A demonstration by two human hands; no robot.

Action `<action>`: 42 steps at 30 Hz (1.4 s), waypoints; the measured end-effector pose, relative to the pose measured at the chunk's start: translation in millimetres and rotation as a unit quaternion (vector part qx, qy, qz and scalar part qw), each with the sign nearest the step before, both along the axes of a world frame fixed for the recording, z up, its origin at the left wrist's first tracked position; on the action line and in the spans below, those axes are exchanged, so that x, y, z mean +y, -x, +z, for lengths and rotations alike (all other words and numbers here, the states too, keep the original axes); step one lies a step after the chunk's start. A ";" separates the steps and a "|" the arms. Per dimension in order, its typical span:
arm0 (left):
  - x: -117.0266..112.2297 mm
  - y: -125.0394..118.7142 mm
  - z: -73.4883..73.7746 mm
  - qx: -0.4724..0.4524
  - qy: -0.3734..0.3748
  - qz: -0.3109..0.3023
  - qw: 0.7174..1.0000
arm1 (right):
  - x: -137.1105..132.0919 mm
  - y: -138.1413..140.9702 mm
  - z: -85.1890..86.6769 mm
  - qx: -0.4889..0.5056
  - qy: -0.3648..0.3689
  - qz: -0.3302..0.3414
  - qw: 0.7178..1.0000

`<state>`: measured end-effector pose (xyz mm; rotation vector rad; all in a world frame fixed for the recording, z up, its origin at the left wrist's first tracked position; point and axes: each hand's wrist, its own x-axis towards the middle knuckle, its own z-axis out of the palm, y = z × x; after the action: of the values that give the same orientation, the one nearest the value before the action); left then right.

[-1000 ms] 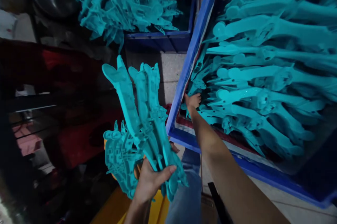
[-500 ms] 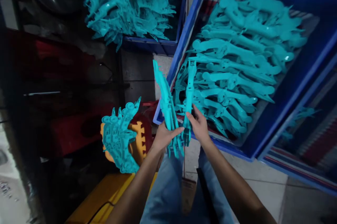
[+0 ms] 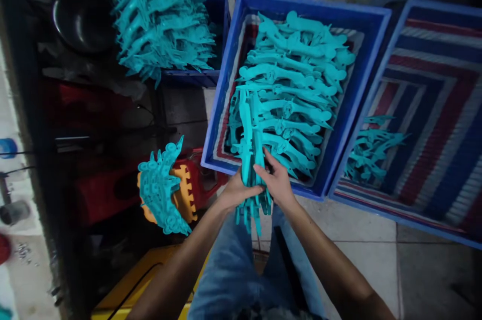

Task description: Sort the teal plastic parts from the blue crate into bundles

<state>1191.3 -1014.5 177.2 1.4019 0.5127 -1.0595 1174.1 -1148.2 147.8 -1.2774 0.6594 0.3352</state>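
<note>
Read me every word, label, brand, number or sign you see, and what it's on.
No text can be read anywhere in this view.
Held turquoise parts: no legible marking.
Middle blue crate: no lettering visible.
Striped lining of the right crate: stripes only.
Blue item at the left edge: too blurred to tell.

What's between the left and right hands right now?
Turquoise parts, held upright in a bunch between the left hand and right hand. The head view shows it, with their far ends overlapping the blue crate.
</note>
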 end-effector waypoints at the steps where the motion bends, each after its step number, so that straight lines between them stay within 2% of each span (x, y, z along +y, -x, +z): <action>1: -4.9 3.7 2.1 0.008 0.001 -0.004 1.000 | -8.0 4.7 2.0 -0.006 -0.014 0.002 1.000; 5: -25.9 18.9 6.7 0.012 -0.003 -0.003 1.000 | -41.4 21.7 10.3 -0.017 -0.039 -0.004 0.999; 9: -43.5 34.6 8.1 0.050 0.013 0.028 0.998 | -89.5 40.0 22.9 0.007 -0.036 -0.085 0.996; 11: -49.4 40.9 9.8 0.067 0.021 0.051 0.996 | -128.7 57.1 22.9 0.028 0.021 -0.144 0.989; 13: -53.5 45.6 13.3 0.066 0.018 0.074 0.995 | -177.5 79.8 15.1 0.050 0.158 -0.159 0.973; 15: -54.9 48.9 18.6 0.061 0.013 0.088 0.994 | -225.9 100.2 2.9 0.056 0.355 -0.103 0.927; 17: -51.7 51.7 25.1 0.062 0.022 0.091 0.994 | -259.2 107.2 -6.3 0.012 0.541 -0.005 0.841; 18: -47.7 53.1 28.7 0.066 0.033 0.088 0.993 | -266.2 103.2 -7.5 -0.032 0.595 0.044 0.802; 19: -41.9 54.6 32.6 0.068 0.047 0.083 0.993 | -265.7 94.3 -6.1 -0.084 0.619 0.089 0.776; 20: -34.4 56.1 37.0 0.069 0.063 0.076 0.993 | -257.7 81.5 -2.3 -0.140 0.611 0.131 0.768; 21: -25.2 57.9 41.9 0.069 0.079 0.066 0.992 | -243.3 66.2 3.1 -0.191 0.578 0.174 0.774; 22: -14.6 60.0 47.5 0.069 0.093 0.052 0.992 | -223.7 50.3 9.3 -0.227 0.528 0.210 0.791; 23: -2.9 62.7 53.6 0.068 0.103 0.038 0.992 | -200.3 35.5 15.1 -0.239 0.462 0.235 0.821; 25: 23.0 70.6 66.4 0.056 0.113 0.023 0.992 | -147.1 14.2 22.8 -0.186 0.296 0.257 0.901; 26: 36.9 76.0 72.2 0.046 0.114 0.024 0.992 | -118.7 8.6 24.1 -0.136 0.204 0.259 0.934; 27: 51.4 82.4 77.1 0.035 0.113 0.033 0.992 | -89.2 6.1 24.2 -0.084 0.112 0.259 0.956; 28: 66.9 89.7 80.6 0.024 0.112 0.048 0.992 | -58.5 6.2 23.6 -0.039 0.024 0.262 0.964; 30: 101.5 106.4 83.3 0.006 0.105 0.089 0.990 | 7.7 11.7 23.2 0.017 -0.125 0.264 0.956; 32: 142.6 124.7 80.3 -0.003 0.090 0.142 0.986 | 79.8 20.8 25.1 0.051 -0.226 0.242 0.942; 34: 189.6 142.5 72.2 -0.007 0.069 0.207 0.976 | 153.8 30.0 24.7 0.070 -0.273 0.229 0.932; 36: 239.1 157.1 58.6 -0.001 0.050 0.273 0.961 | 222.6 38.1 15.1 0.062 -0.270 0.244 0.929; 39: 306.0 169.2 29.2 0.040 0.045 0.335 0.940 | 301.8 48.9 -19.3 0.021 -0.165 0.270 0.948; 42: 353.6 171.4 -2.4 0.098 0.070 0.362 0.925 | 346.6 57.0 -59.6 0.000 -0.061 0.289 0.955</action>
<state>1019.9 -660.9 174.8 0.8603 0.9890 -0.6089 1117.1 -801.6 88.2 -1.3319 0.2451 0.8434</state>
